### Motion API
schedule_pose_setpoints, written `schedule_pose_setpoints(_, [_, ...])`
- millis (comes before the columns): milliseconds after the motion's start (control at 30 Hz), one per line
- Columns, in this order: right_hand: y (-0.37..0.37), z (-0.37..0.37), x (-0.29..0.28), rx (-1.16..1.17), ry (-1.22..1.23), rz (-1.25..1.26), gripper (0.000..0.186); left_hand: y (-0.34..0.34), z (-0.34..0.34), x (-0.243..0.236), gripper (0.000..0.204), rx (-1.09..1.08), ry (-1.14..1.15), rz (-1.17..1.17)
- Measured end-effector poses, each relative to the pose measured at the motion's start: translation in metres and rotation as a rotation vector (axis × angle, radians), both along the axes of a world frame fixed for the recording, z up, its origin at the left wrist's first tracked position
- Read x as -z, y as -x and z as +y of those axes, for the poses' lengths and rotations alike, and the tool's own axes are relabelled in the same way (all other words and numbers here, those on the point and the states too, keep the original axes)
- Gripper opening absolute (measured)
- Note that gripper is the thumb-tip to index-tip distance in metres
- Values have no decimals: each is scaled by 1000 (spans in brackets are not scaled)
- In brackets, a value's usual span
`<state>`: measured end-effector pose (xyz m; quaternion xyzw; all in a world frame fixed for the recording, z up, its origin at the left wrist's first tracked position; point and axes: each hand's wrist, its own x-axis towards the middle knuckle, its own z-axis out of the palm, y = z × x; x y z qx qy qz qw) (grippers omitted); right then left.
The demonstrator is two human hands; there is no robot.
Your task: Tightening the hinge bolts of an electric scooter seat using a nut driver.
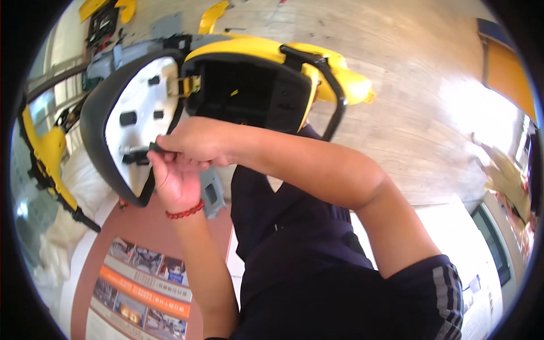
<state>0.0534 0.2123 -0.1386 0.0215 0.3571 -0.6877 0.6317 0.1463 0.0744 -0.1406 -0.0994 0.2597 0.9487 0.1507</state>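
The raised black scooter seat (93, 122) stands tipped up, its white underside (136, 102) facing my hands. My right hand (195, 139) reaches across and pinches a small black part (154, 148) near the lower end of that underside. Just below, my left hand (177, 178), with a red beaded bracelet on the wrist, is palm up with its thumb against the same part; its other fingers are partly hidden behind the right hand. Next to the fingertips, a black fitting (135, 158) sits on the underside. What joins the two pieces is too small to make out.
Beyond my hands is the yellow scooter body (243, 46) with an open black storage box (238, 93) and a black grab rail (334, 85). A grey plastic piece (212, 195) lies near my left wrist. Loose yellow panels (212, 16) and an open tool case (102, 25) lie farther off.
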Motion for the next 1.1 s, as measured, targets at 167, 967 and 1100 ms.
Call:
schedule_pose_setpoints(167, [-17, 8, 7, 202, -262, 901, 36, 11, 40, -19, 33, -502, 433, -494])
schedule_pose_setpoints(967, [-22, 5, -11, 15, -480, 1350, 30, 3, 37, -16, 29, -467, 191, -369])
schedule_pose_setpoints(1100, [-15, 3, -12, 86, -352, 1008, 32, 4, 35, -15, 29, -455, 234, -359])
